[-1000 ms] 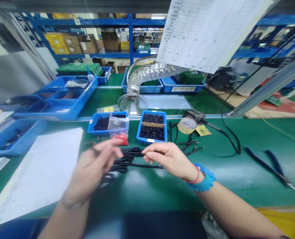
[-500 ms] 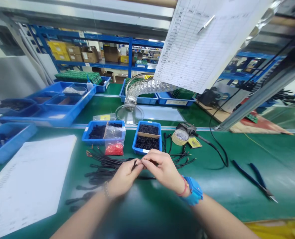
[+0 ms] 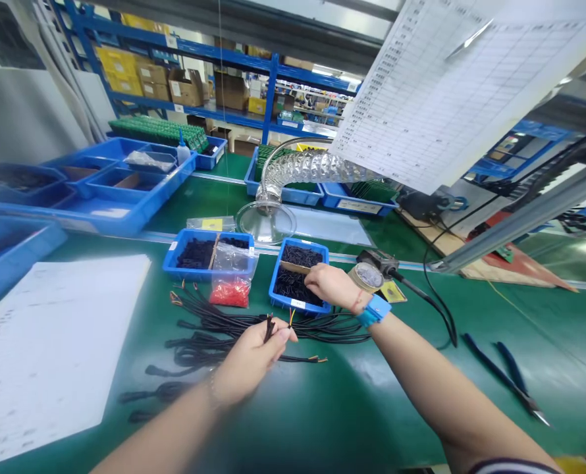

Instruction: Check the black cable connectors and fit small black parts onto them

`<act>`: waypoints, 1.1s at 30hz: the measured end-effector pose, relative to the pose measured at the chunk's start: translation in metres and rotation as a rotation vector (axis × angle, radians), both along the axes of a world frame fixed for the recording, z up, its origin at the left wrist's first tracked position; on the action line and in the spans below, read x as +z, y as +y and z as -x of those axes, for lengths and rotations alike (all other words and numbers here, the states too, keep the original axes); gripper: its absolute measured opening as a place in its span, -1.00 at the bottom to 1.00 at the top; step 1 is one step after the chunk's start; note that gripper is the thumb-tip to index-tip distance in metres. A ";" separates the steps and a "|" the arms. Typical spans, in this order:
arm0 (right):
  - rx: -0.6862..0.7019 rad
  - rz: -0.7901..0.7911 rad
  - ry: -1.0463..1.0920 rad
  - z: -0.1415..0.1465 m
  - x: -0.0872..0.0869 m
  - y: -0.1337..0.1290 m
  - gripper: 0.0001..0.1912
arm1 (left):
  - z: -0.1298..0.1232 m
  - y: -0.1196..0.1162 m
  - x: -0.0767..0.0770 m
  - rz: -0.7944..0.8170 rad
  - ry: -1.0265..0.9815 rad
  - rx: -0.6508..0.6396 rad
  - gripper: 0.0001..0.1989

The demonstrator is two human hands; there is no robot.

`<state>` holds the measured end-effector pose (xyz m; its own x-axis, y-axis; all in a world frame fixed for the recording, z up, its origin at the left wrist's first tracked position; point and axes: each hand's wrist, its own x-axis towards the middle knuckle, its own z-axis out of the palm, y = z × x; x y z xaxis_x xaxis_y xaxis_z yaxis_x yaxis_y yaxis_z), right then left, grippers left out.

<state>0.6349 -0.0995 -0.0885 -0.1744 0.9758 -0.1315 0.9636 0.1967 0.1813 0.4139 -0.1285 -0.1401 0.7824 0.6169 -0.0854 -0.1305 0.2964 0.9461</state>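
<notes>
My left hand (image 3: 256, 355) is closed around a black cable (image 3: 289, 327), whose stripped end fans out into thin red, yellow and dark wires. A few short black pieces (image 3: 269, 327) also stick up between its fingers. Reaching over the right side of a blue bin (image 3: 300, 305), my right hand (image 3: 333, 286) has its fingers pinched together at the short black tubes (image 3: 293, 288) inside. What the fingertips hold, if anything, is hidden. Beneath and beside my left hand lie several black cables (image 3: 214, 322) with bare coloured ends.
Left of the bin stands another blue bin (image 3: 172, 264) of black parts, with a bag of red pieces (image 3: 230, 293) against it. A tape roll (image 3: 369, 276), a black tool (image 3: 379, 261) and blue-handled pliers (image 3: 510, 382) lie rightward. Paper sheets (image 3: 70, 342) cover the left; a fume hose (image 3: 313, 168) hangs behind.
My right hand has left my left hand and moved up and right to the bin of black tubes. The coloured wire ends in my left hand now show. The view has shifted slightly.
</notes>
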 end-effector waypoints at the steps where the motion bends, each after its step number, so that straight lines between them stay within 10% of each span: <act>1: -0.001 0.014 -0.036 0.001 -0.004 0.003 -0.79 | 0.000 0.000 0.001 0.018 -0.006 0.002 -0.72; 12: -0.032 0.041 -0.047 0.009 -0.023 0.013 -0.78 | 0.000 0.002 0.002 0.098 -0.023 -0.009 -0.71; 26: -0.119 -0.044 0.515 -0.002 -0.012 -0.002 -0.85 | -0.003 0.004 -0.005 0.214 -0.074 0.070 -0.74; 33: -0.317 -0.008 1.545 0.041 -0.012 -0.031 -0.89 | -0.004 0.005 -0.006 0.252 -0.110 0.134 -0.80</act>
<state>0.5940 -0.1302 -0.1005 0.0736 0.9971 -0.0215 0.2121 -0.0368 -0.9765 0.4180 -0.1235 -0.1464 0.7085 0.6853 -0.1684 -0.2817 0.4934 0.8229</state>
